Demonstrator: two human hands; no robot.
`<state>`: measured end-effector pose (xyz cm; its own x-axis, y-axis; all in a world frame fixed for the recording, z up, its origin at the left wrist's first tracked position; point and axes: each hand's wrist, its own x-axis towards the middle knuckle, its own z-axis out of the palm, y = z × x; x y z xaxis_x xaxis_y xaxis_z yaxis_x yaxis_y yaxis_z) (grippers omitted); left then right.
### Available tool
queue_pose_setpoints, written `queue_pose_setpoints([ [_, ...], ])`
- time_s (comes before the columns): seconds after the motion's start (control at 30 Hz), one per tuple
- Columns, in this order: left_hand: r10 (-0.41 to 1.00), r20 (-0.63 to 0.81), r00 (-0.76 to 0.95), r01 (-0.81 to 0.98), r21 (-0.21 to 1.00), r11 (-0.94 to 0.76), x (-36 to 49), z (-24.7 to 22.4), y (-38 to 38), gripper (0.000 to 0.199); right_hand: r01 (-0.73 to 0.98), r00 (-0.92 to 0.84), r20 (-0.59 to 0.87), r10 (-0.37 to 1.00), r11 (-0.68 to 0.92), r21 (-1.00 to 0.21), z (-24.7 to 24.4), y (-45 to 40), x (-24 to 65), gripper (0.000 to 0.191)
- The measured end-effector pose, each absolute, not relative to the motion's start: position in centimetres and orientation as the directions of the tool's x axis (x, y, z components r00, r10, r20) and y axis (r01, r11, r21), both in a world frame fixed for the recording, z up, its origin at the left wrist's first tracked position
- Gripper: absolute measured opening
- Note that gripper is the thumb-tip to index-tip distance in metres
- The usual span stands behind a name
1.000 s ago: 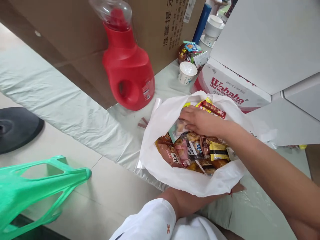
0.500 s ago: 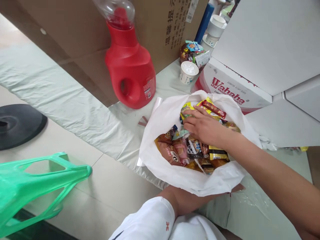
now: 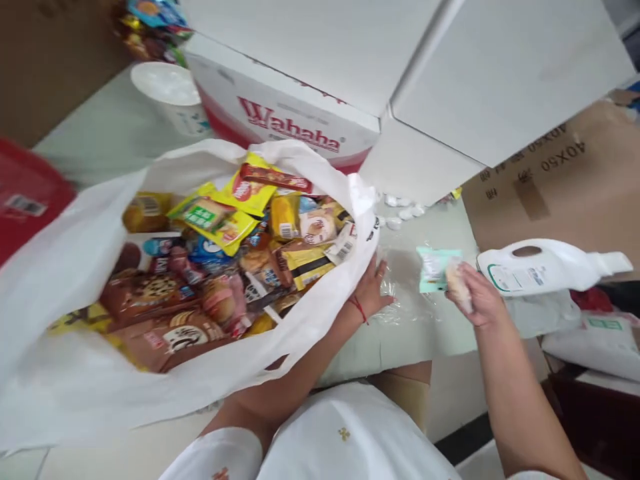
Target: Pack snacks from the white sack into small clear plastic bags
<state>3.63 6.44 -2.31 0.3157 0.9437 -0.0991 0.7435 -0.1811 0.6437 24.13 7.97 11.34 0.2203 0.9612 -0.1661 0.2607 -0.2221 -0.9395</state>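
A white plastic bag (image 3: pixel 330 320), wide open, is filled with wrapped snacks, among them yellow packets (image 3: pixel 220 223) and a red bar (image 3: pixel 275 178). My left hand (image 3: pixel 370 290), a red string on its wrist, lies at the bag's right side with fingers apart, partly behind the bag, touching the covered table. Away to the right, my right hand (image 3: pixel 480 295) is closed on a small snack packet (image 3: pixel 437 267) with a pale green end, slightly blurred, above a clear plastic sheet (image 3: pixel 407 283).
A Wahaha box (image 3: pixel 295 123) and white cartons (image 3: pixel 450 67) stand behind the bag. A paper cup (image 3: pixel 173 97) is at the back left, a red container (image 3: pixel 30 193) at the left edge, and a white bottle (image 3: pixel 545 267) lies to the right.
The view has swung right and closer to the bag. My right hand has left the bag's contents and now holds a packet to the right. My left hand has come into view beside the bag.
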Motion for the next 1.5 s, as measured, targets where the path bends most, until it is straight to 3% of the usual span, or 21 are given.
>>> queue_pose_setpoints([
  [0.1,0.946,-0.085,0.314,0.782,0.588,-0.207,3.3,-2.2,6.4,0.106,0.189,0.172,-0.348,0.922,-0.378,-0.906,7.3,7.9,24.5,0.044],
  [0.17,0.949,-0.068,0.308,0.805,0.549,-0.222,3.2,-2.3,6.4,0.107,0.235,0.108,-0.397,0.911,-0.412,-0.881,5.3,8.3,24.0,0.043],
  [0.23,0.954,-0.041,0.296,0.823,0.518,-0.234,3.4,-2.5,6.3,0.110,0.437,0.101,-0.409,0.907,-0.409,-0.801,3.7,8.9,23.6,0.038],
  [0.33,0.959,-0.005,0.285,0.840,0.482,-0.247,3.6,-3.0,6.4,0.113,0.818,0.146,-0.300,0.943,-0.286,-0.499,2.1,9.8,23.6,0.033],
  [0.43,0.962,-0.005,0.274,0.857,0.455,-0.242,3.7,-3.1,6.4,0.115,0.925,0.134,-0.176,0.975,-0.187,-0.331,1.6,9.8,24.5,0.037],
  [0.6,0.958,-0.081,0.276,0.881,0.419,-0.218,3.6,-2.4,6.5,0.114,0.935,0.155,-0.009,0.988,-0.149,-0.321,1.8,7.9,25.3,0.063],
  [0.7,0.955,-0.107,0.276,0.893,0.396,-0.214,3.6,-2.1,6.5,0.114,0.930,0.009,-0.111,0.994,-0.049,-0.364,1.6,6.7,25.1,0.070],
  [0.77,0.957,-0.106,0.270,0.897,0.389,-0.210,3.6,-2.2,6.5,0.114,0.905,-0.004,-0.225,0.974,-0.092,-0.415,1.7,6.3,25.1,0.067],
  [0.9,0.960,-0.088,0.266,0.895,0.393,-0.211,3.7,-2.6,6.5,0.115,0.696,0.046,-0.307,0.950,-0.251,-0.673,2.6,6.4,25.8,0.046],
  [0.97,0.962,-0.064,0.266,0.889,0.401,-0.220,3.7,-2.9,6.5,0.116,0.503,0.070,-0.293,0.954,-0.287,-0.815,2.9,7.1,25.8,0.047],
  [1.03,0.965,-0.025,0.261,0.881,0.415,-0.227,3.6,-3.2,6.4,0.115,0.381,0.103,-0.268,0.958,-0.287,-0.879,2.5,8.1,25.4,0.048],
  [1.1,0.970,0.022,0.243,0.867,0.442,-0.228,3.5,-3.4,6.3,0.113,0.428,0.135,-0.213,0.968,-0.250,-0.869,1.6,9.3,24.6,0.045],
  [1.2,0.974,0.110,0.198,0.828,0.514,-0.226,3.1,-3.7,6.5,0.106,0.658,0.143,-0.065,0.988,-0.144,-0.739,0.2,10.6,23.6,0.039],
  [1.33,0.952,0.287,0.104,0.724,0.635,-0.271,2.3,-3.4,7.1,0.074,0.786,0.131,0.202,0.971,0.023,-0.618,0.6,8.7,23.2,0.040],
  [1.43,0.906,0.423,0.037,0.635,0.689,-0.348,1.7,-2.0,6.6,0.045,0.789,-0.171,0.323,0.931,0.326,-0.521,2.2,5.0,24.1,0.023],
  [1.5,0.849,0.522,0.079,0.573,0.674,-0.467,1.7,-0.8,5.8,0.035,0.730,-0.423,0.284,0.860,0.510,-0.455,2.8,2.5,25.5,0.023],
])
